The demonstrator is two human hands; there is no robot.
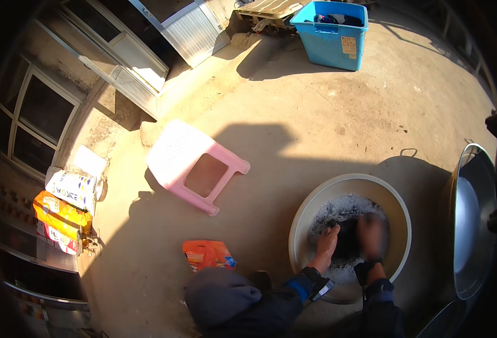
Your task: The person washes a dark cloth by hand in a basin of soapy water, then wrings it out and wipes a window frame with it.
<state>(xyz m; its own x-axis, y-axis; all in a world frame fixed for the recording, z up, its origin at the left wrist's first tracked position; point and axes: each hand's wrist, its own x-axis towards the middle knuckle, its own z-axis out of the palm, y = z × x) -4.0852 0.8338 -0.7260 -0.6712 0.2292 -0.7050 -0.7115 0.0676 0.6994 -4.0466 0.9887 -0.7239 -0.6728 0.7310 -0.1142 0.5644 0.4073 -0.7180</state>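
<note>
A round, pale plastic basin (295, 230) stands on the ground at the lower right, with white suds (344, 202) on dark water. Dark wet cloth (346, 241) lies in the middle of it. My left hand (327, 246) is at the cloth's left side, its fingertips closed on a dark fold. On the other side, my right hand (370, 237) is blurred and bent over the cloth; its fingers are partly hidden, so their hold cannot be told. Both wrists wear dark straps below dark sleeves.
A pink plastic stool (231, 162) stands left of the basin, near an orange printed bag (208, 252). A large metal pan (468, 228) is at the right. Farther off stands a blue bin (331, 46) holding dark cloth. Sacks (64, 215) lie by the left wall, below open doors (189, 36).
</note>
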